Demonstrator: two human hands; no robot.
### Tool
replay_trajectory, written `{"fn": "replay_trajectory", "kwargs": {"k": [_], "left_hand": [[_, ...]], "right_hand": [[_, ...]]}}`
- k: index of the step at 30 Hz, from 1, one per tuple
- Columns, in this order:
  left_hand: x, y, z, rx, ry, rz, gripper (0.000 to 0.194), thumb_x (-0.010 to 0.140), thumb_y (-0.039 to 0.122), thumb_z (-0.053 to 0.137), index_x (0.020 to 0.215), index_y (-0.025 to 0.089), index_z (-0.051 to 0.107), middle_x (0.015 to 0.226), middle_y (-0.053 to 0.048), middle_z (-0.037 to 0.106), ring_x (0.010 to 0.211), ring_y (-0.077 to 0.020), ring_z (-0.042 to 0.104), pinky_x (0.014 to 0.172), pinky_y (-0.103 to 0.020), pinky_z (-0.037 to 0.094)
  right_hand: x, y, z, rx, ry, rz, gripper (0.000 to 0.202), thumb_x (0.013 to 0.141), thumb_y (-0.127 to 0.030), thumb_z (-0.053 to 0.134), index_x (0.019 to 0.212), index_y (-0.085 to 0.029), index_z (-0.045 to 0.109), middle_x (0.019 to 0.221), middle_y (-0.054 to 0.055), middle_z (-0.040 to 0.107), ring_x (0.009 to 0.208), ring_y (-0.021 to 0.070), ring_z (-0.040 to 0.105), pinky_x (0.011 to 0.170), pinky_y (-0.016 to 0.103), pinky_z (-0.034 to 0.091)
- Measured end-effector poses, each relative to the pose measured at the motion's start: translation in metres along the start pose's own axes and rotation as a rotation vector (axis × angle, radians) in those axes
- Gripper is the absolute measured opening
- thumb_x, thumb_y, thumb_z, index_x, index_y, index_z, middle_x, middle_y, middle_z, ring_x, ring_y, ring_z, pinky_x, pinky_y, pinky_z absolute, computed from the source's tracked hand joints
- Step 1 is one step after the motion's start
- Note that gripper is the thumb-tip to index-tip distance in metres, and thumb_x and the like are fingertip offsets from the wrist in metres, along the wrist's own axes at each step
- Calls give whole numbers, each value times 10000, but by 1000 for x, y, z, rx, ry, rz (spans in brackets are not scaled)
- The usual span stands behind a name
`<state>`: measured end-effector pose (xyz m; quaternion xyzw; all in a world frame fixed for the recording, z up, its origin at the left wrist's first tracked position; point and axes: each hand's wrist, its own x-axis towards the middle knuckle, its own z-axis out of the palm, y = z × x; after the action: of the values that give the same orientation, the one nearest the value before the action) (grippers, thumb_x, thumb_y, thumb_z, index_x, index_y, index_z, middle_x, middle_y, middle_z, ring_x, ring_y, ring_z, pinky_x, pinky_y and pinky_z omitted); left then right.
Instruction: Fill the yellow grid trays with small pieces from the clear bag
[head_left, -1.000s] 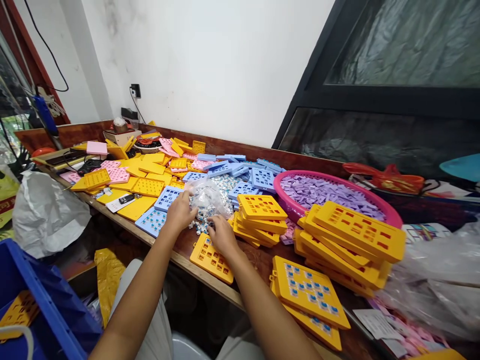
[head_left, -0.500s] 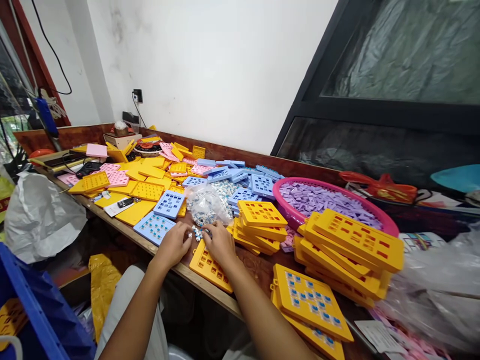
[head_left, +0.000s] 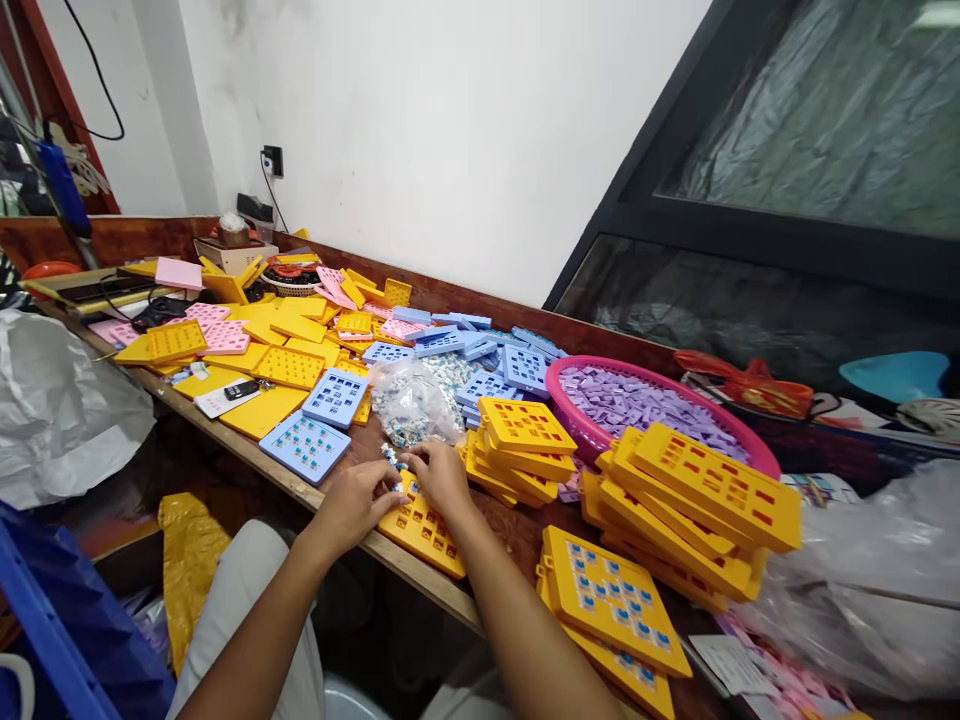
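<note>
A yellow plate with rows of square holes (head_left: 429, 537) lies at the table's front edge between my hands. My left hand (head_left: 358, 505) is over its left corner, thumb and fingers pinched on a small white-and-blue switch (head_left: 398, 487). My right hand (head_left: 440, 478) rests over the plate's far side, fingers curled together; what is in them, if anything, is hidden. Just beyond the fingertips lies a small cluster of loose switches (head_left: 389, 455). Behind it stands a clear plastic bag of switches (head_left: 414, 405). To the left, a light-blue plate (head_left: 305, 449) holds several switches.
Stacked yellow plates (head_left: 525, 450) stand right of my hands, with another stack (head_left: 697, 510) farther right. Yellow plates fitted with switches (head_left: 616, 600) lie at the front right. Behind is a pink basket (head_left: 559, 385) of purple pieces. Yellow, pink and blue plates cover the table's left side.
My left hand has moved right, from beside the loose switches to over the yellow plate's left corner. My right hand stays nearly in place. The view has shifted slightly.
</note>
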<state>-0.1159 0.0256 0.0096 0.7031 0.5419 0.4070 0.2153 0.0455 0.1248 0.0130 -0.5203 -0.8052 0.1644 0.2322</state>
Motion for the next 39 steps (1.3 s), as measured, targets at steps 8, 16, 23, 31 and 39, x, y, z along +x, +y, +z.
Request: {"fn": "replay_trajectory", "kwargs": {"k": [8,16,23,31,39], "left_hand": [[-4,6,13,181,-28,5,104,906,314,661,894,225,608,895,-28,689,826,-210,638,737,-317,455],[0,17,15,307,-38,81,86,881,252,686,946,240,631,980,-49,688,938,-239,622,791,-339,464],[14,15,22,175,-130,166,83,867,175,688,902,248,674,946,-27,695,929,-214,643,806,-309,484],[18,7,22,149,-150,201,99,926,259,669,919,279,765,939,-20,664,906,-181,637,797,-269,465],[15,13,25,263,-103,121,34,886,269,733,893,244,711,940,-21,696,978,-220,621,812,-309,453]], "right_hand": [[-4,-3,-7,-134,-60,-33,193,954,-358,652,931,-238,802,983,64,764,945,204,673,825,269,445],[-9,-11,-8,-19,15,-94,215,989,-316,584,940,-245,780,964,39,738,921,183,659,835,262,459],[-57,-21,-50,-55,185,-151,333,1050,-418,470,983,-237,740,969,71,728,895,209,665,831,287,466],[-99,14,-37,-327,120,54,357,1055,-428,459,956,-237,745,935,71,712,836,198,677,727,270,436],[-104,12,-40,-266,39,-26,206,1024,-321,540,979,-235,723,972,51,682,888,178,660,798,246,452]]}}
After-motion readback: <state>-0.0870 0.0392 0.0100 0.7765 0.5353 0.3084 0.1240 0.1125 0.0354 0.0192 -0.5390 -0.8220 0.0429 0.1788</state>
